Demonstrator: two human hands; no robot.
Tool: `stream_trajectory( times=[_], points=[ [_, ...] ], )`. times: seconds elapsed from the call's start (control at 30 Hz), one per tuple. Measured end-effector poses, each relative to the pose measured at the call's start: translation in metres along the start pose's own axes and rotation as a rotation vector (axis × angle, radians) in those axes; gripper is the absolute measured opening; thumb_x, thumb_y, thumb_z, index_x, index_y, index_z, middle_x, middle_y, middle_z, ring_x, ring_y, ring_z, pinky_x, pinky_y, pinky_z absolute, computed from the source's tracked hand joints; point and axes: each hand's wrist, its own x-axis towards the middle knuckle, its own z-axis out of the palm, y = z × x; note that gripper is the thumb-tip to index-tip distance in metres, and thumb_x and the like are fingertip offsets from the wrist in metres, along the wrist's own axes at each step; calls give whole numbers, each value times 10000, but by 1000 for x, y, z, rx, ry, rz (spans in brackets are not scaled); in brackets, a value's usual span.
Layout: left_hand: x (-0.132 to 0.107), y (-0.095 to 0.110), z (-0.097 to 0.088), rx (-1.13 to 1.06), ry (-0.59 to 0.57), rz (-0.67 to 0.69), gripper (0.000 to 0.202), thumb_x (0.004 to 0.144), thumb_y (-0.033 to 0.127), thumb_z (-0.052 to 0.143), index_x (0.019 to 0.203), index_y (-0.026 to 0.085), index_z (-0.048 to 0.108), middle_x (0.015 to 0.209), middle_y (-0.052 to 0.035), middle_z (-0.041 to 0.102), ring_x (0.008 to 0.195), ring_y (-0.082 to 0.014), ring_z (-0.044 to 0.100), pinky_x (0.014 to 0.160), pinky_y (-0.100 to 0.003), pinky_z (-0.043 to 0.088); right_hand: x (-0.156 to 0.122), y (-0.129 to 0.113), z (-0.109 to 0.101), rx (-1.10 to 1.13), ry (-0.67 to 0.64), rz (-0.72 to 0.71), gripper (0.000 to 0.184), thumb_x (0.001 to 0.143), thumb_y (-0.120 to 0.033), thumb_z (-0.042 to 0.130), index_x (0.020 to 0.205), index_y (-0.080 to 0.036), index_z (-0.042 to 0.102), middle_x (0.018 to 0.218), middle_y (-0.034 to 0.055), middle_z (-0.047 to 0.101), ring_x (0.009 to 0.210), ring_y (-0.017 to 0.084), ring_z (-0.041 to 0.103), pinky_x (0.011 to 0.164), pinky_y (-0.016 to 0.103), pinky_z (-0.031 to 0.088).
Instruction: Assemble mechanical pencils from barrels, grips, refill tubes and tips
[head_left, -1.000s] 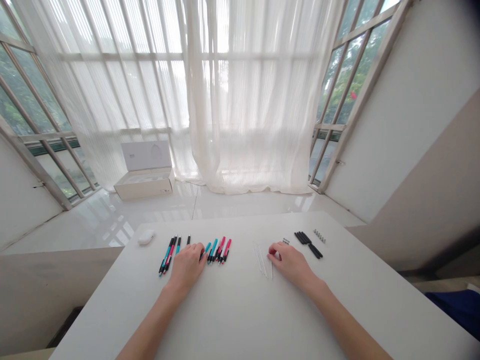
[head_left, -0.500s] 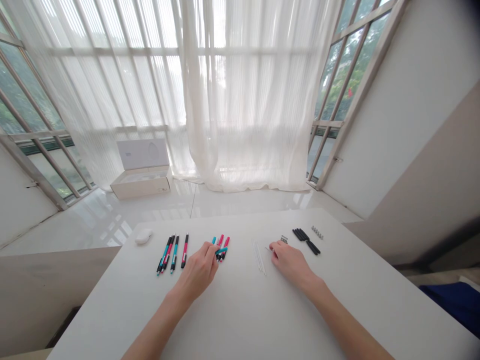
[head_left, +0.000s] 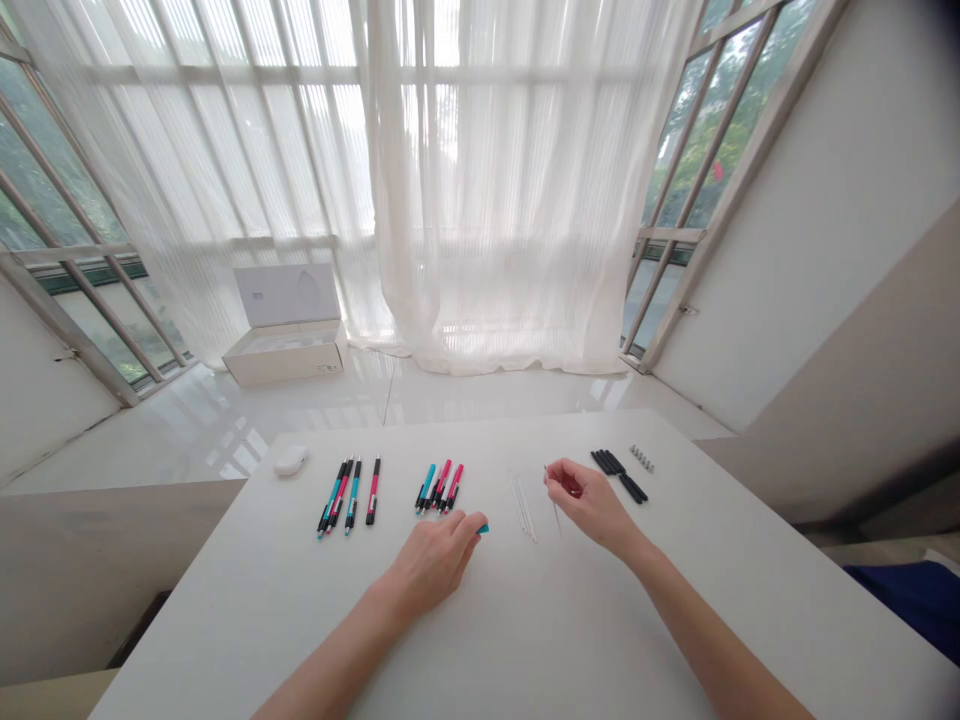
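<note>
Head view: left hand [head_left: 435, 560] pinches half-hidden teal piece [head_left: 484, 528], right hand [head_left: 592, 500] thin rod [head_left: 555, 513].

1 camera, worn on the person's head, looks forward and down from close above a table [head_left: 225, 610], facing a curtain [head_left: 525, 200] across a shiny floor [head_left: 225, 440], its wide view reaching both side walls [head_left: 847, 200].

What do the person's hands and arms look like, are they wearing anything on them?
The left hand and right hand are bare, with no gloves. The left forearm and right forearm show no sleeves, and no watch or bracelet is visible.
</note>
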Motion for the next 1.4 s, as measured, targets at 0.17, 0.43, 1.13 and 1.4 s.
stream_trajectory(
  times=[0.17, 0.43, 1.13, 1.4],
  points=[
    [-1, -3, 2, -101, 76, -13, 143, 966, 149, 302, 1034, 195, 419, 791, -30, 561, 654, -170, 563, 612, -292, 425, -4, -10, 11, 385, -52, 28, 77, 748, -277, 535, 743, -201, 521, 572, -49, 512, 501, 91, 355, 486, 230, 267],
    [1, -2, 1, -22, 48, -25, 128, 979, 194, 294, 1018, 204, 416, 798, -32, 576, 623, -176, 558, 557, -288, 396, -11, -14, 22, 491, -117, 45, 121, 741, -268, 618, 782, -195, 530, 663, 7, 671, 449, 56, 294, 435, 207, 232],
    [0, -3, 2, -35, 112, -71, 146, 1000, 227, 297, 1010, 208, 441, 788, -28, 597, 620, -163, 572, 559, -262, 407, -19, -25, 29, 468, -215, 42, 224, 767, -381, 645, 768, -198, 515, 702, 31, 695, 448, 58, 328, 429, 204, 257],
    [0, -3, 3, 32, 121, -39, 172, 1002, 201, 292, 995, 203, 464, 779, -17, 587, 622, -152, 570, 567, -250, 401, -18, -24, 28, 492, -250, 48, 218, 774, -369, 651, 772, -197, 518, 723, 31, 703, 454, 56, 319, 436, 203, 256]
  ],
)
